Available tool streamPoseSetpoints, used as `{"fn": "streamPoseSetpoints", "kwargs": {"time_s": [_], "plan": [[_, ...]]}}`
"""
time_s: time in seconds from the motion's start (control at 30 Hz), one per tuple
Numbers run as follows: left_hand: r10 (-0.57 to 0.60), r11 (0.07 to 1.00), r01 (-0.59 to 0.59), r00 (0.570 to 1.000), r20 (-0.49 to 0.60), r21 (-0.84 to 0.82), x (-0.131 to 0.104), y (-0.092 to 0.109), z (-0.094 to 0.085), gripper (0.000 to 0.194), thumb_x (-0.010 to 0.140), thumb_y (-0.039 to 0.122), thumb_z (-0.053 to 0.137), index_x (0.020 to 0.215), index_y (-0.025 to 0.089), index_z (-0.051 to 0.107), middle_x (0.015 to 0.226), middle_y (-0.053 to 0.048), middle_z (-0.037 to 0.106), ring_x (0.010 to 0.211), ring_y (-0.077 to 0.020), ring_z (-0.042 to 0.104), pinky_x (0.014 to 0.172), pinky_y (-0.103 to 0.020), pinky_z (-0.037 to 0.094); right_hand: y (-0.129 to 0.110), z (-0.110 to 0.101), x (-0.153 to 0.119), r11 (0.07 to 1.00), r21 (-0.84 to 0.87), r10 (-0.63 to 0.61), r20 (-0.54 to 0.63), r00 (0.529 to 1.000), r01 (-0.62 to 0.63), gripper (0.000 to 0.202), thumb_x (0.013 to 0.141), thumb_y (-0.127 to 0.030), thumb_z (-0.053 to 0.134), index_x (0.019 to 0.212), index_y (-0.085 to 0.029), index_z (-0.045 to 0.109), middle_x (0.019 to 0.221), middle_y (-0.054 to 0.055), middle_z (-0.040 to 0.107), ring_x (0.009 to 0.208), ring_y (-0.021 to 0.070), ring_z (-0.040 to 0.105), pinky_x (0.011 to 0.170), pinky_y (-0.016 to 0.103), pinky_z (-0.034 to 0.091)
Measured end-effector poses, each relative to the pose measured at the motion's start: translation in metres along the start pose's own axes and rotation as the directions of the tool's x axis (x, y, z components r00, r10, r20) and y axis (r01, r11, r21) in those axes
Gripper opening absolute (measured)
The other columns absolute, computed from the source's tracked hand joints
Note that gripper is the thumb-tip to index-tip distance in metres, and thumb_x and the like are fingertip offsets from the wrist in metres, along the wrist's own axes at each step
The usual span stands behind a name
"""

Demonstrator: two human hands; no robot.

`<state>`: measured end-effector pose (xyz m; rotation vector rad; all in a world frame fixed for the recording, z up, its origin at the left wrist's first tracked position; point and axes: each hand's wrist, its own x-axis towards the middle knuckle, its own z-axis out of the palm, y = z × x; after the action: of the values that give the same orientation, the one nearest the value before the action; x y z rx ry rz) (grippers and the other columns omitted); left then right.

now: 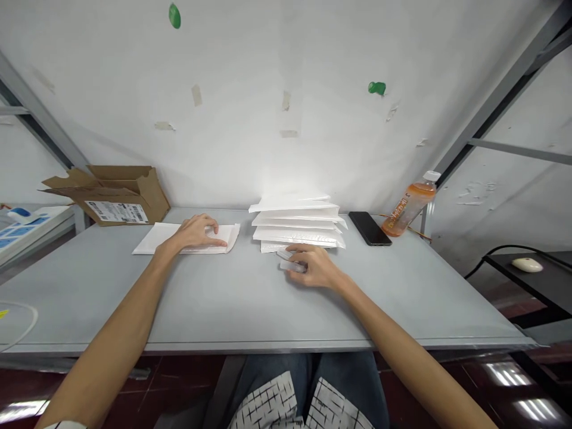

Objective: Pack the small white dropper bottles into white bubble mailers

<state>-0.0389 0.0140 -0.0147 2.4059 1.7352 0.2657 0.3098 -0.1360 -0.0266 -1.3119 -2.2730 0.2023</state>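
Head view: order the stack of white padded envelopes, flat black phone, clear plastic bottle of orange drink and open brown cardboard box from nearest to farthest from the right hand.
1. White envelope stack: just beyond the right hand.
2. Black phone: right of the stack.
3. Orange-drink bottle: right of the phone.
4. Brown box: far left, at the back.

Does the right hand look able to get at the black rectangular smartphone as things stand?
Probably yes: nothing seems to stand between the right hand and the black rectangular smartphone, right of the stacked white flat envelopes. However, the hand holds small clear plastic pieces, which may need setting down first.
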Motion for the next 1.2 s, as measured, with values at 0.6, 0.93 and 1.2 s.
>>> {"fn": "streamPoseSetpoints", "kwargs": {"time_s": [0.6, 0.93, 1.2], "plan": [[0.356, 0.854, -0.259, 0.923, 0.144, -0.452, -0.020, 0.068, 0.010, 0.023, 0.072, 0.038, 0.062, 0.086, 0.020, 0.067, 0.083, -0.001, 0.062, 0.075, -0.0161, 0.052, 0.068, -0.027, 0.043, 0.000, -0.006, 0.001, 0.989, -0.127, 0.073, 0.012, 0.997, -0.071, 0.013, 0.078, -0.023, 0.067, 0.083, -0.016, 0.076, 0.105, 0.009, 0.076, 0.086, 0.0225, 0.068, 0.063, 0.028, 0.040], [0.453, 0.759, -0.380, 0.892, 0.009, -0.528, -0.035, 0.103, 0.032, 0.015, 0.079, 0.028, 0.057, 0.081, 0.018, 0.069, 0.074, -0.001, 0.064, 0.067, -0.0129, 0.052, 0.064, -0.026, 0.044, 0.004, -0.011, 0.001, 0.988, -0.134, 0.087, 0.028, 0.996, -0.082, 0.012, 0.082, -0.026, 0.067, 0.075, -0.018, 0.073, 0.086, 0.008, 0.073, 0.081, 0.0209, 0.064, 0.065, 0.028, 0.037], [0.442, 0.741, -0.576, 0.805, -0.395, -0.346, -0.044, 0.127, 0.048, 0.021, 0.092, 0.025, 0.051, 0.086, 0.018, 0.070, 0.094, -0.007, 0.070, 0.084, -0.0172, 0.062, 0.074, -0.030, 0.048, 0.009, -0.024, -0.001, 0.984, -0.097, 0.152, -0.001, 0.988, -0.152, 0.018, 0.084, -0.032, 0.064, 0.081, -0.019, 0.074, 0.077, 0.006, 0.071, 0.069, 0.0172, 0.057, 0.060, 0.027, 0.032]]}}
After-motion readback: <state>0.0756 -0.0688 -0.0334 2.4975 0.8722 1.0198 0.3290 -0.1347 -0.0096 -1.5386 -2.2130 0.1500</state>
